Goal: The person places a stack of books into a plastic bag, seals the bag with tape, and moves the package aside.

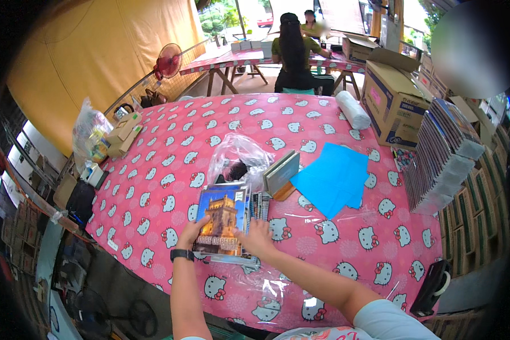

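A notebook (221,211) with a photo of a lit stone tower on its cover lies before me, apparently on top of others. My left hand (192,233) grips its lower left edge, thumb on the cover. On its right side, my right hand (258,239) holds the edge, thumb on the cover and fingers beside it. Behind it sits a crumpled clear plastic bag (241,153) with something dark inside. A small upright block of cards or pads (281,171) stands right of the bag on a brown wooden piece (283,191). Blue sheets (335,178) lie further right.
A pink patterned cover spans the table (147,187). At right stand a tall stack of notebooks (439,161), a cardboard carton (394,102) and a white plastic roll (353,110). A black tape dispenser (430,289) sits at the near right corner. Another person (292,54) sits beyond, back turned.
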Motion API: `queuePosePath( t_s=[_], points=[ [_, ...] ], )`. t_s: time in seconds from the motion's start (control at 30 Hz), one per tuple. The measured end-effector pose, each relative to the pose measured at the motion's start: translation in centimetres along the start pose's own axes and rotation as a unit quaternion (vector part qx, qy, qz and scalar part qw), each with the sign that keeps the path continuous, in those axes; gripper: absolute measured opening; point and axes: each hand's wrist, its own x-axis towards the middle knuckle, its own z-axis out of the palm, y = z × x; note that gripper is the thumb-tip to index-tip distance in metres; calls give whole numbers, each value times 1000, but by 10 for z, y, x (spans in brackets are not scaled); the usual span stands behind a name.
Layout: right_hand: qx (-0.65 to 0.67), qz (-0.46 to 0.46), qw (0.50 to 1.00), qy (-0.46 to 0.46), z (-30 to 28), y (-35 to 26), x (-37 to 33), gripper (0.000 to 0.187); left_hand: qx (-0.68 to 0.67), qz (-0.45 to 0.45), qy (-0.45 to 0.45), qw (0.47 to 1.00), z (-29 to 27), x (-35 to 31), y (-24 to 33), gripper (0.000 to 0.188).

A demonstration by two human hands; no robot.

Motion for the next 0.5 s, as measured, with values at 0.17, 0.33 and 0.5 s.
queuePosePath(
  t_s=[0.17,0.33,0.5],
  points=[
    [25,-100,992,-66,6,11,-7,84,-228,-154,-8,961,-6,-56,-12,45],
    [165,-187,953,-171,11,8,-27,88,-315,-6,29,949,-35,-93,-87,40],
    [228,-168,955,-85,2,17,-40,101,-265,189,140,935,40,-168,-49,41]
  ],
)
